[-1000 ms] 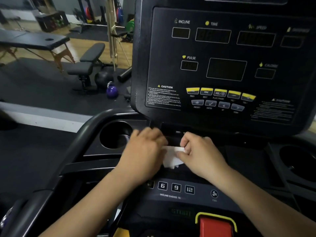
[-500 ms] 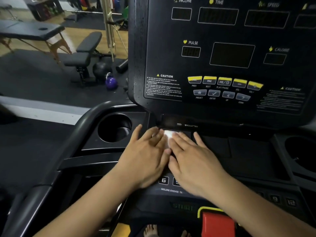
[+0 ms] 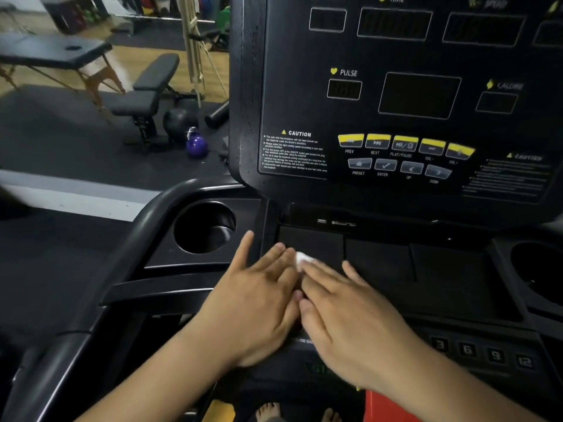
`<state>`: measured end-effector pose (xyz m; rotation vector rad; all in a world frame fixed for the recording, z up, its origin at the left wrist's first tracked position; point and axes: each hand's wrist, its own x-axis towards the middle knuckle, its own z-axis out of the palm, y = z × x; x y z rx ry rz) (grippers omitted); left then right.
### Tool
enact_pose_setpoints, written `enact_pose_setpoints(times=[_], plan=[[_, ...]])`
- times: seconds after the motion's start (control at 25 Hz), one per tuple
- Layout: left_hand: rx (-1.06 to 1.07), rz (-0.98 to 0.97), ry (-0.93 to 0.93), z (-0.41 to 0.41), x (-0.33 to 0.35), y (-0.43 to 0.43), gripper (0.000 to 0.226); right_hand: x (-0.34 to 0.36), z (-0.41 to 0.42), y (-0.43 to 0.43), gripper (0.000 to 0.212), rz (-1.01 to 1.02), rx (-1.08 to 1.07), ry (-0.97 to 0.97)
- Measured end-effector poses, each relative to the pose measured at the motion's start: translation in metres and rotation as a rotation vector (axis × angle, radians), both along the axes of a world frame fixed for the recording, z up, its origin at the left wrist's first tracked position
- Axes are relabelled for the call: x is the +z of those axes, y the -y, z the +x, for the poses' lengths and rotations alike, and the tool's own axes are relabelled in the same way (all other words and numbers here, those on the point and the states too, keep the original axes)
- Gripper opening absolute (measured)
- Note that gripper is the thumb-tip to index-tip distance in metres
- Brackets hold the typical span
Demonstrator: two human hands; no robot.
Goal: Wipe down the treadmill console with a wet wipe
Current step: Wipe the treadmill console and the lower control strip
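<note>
Head view, single camera. Both hands lie side by side, palms down, on the flat tray (image 3: 380, 266) of the treadmill console (image 3: 249, 86), just below the upright display panel (image 3: 420, 95). Left hand (image 3: 259, 300): fingers (image 3: 274, 257) straight and spread, gripping nothing, pressing down. Right hand (image 3: 350, 318): same posture, flat, with its index finger touching the left hand's. The wet wipe (image 3: 303, 257) is trapped under the two sets of fingertips at the left end of the tray, and only a small white patch of it shows between them. How it is folded cannot be told. The wipe is in contact with the tray only. The display panel, the yellow buttons (image 3: 405, 143), the left cup holder (image 3: 207, 226) and the number keys (image 3: 481, 351) all sit apart from it. No damp streaks or sheen are visible anywhere, so what is already cleaned cannot be read off the surfaces. Judgement: the wiping looks to be at an early stage, with the tray section in hand. Probably left to do: the rest of the tray, the panel face, the button rows, the cup holders and the lower keys.
</note>
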<state>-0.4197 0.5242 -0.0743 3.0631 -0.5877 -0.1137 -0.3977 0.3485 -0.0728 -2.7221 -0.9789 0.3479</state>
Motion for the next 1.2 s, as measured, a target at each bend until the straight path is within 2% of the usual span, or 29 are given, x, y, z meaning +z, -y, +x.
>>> enact_pose_setpoints(times=[0.2,0.36,0.52,0.72,0.92,1.0,1.12,1.2], plan=[[0.05,0.055,0.05,0.03,0.013,0.003,0.058,0.005,0.03,-0.016,0.055,-0.042,-0.029,0.078],[-0.01,-0.026,0.036,0.003,-0.001,0.003,0.042,0.001,0.011,0.003,0.063,0.003,0.037,0.06],[0.117,0.015,0.052,0.033,0.004,0.007,0.057,0.006,0.044,-0.011,0.055,-0.033,-0.005,0.094],[0.024,-0.093,0.033,0.006,0.002,-0.004,0.051,0.0,0.008,0.013,0.052,0.025,0.039,0.116],[0.059,-0.056,0.01,0.026,0.012,-0.001,0.054,0.004,0.039,0.007,0.05,-0.012,0.029,0.15],[0.008,-0.092,-0.007,0.011,0.007,-0.003,0.055,-0.001,0.023,0.016,0.049,0.0,0.035,0.203],[0.006,-0.124,-0.049,-0.007,0.0,-0.007,0.052,-0.006,0.0,0.024,0.05,-0.008,0.04,0.146],[0.039,-0.114,-0.026,0.011,0.005,-0.001,0.057,-0.004,0.023,0.017,0.051,0.021,0.019,0.159]])
